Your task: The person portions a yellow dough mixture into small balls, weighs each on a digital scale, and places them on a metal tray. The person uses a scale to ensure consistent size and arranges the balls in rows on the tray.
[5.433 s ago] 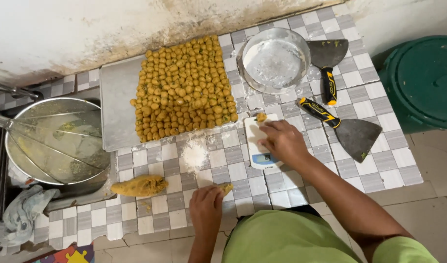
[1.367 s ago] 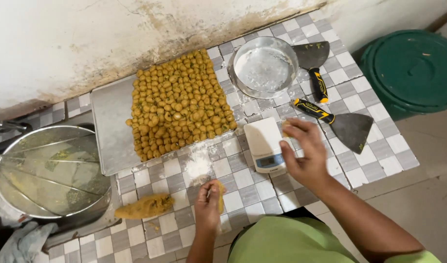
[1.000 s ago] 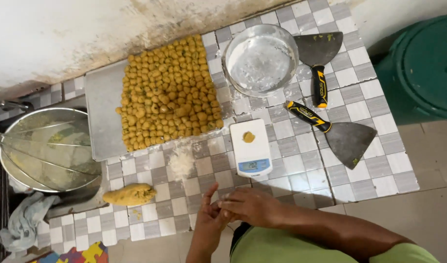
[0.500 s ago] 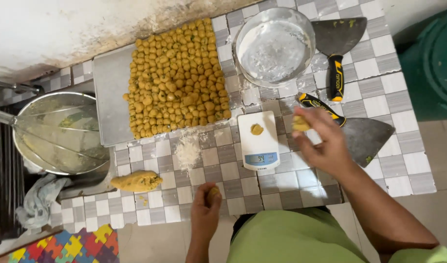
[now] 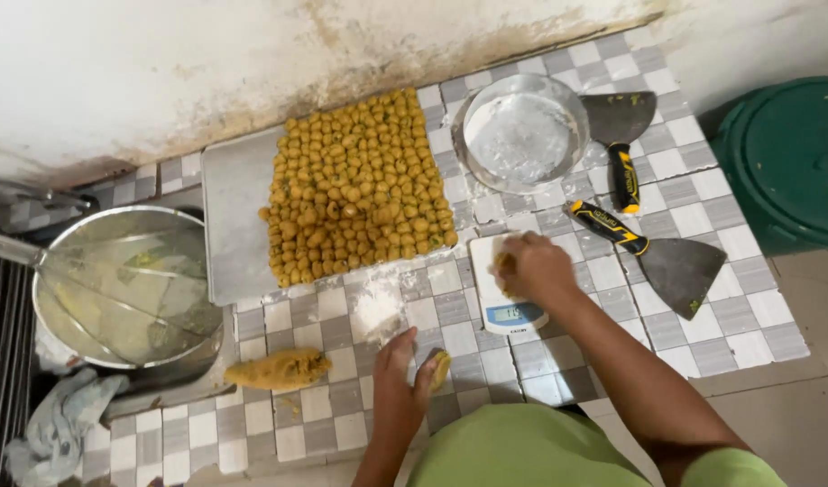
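A small white kitchen scale (image 5: pixel 513 311) stands on the checkered tile counter (image 5: pixel 730 316). My right hand (image 5: pixel 536 269) rests over its platform, fingers closed on a small yellow dough piece (image 5: pixel 502 263). Near the counter's front edge, my left hand (image 5: pixel 398 379) pinches another yellow dough piece (image 5: pixel 440 368). A thick log of yellow dough (image 5: pixel 277 370) lies to the left of that hand. Behind it, a flat metal tray (image 5: pixel 234 216) carries several rows of small dough balls (image 5: pixel 355 194).
A flour patch (image 5: pixel 378 307) lies between tray and scale. A round metal bowl of flour (image 5: pixel 522 131) and two black-handled scrapers (image 5: pixel 621 135) (image 5: pixel 657 257) are at the back right. A green bin lid (image 5: pixel 784 153) sits far right; a steel pot with strainer (image 5: pixel 116 289) and cloth (image 5: pixel 58 424) left.
My right hand has come from the right of the scale onto its platform, carrying a dough piece. The left hand stays near the front edge with its piece.
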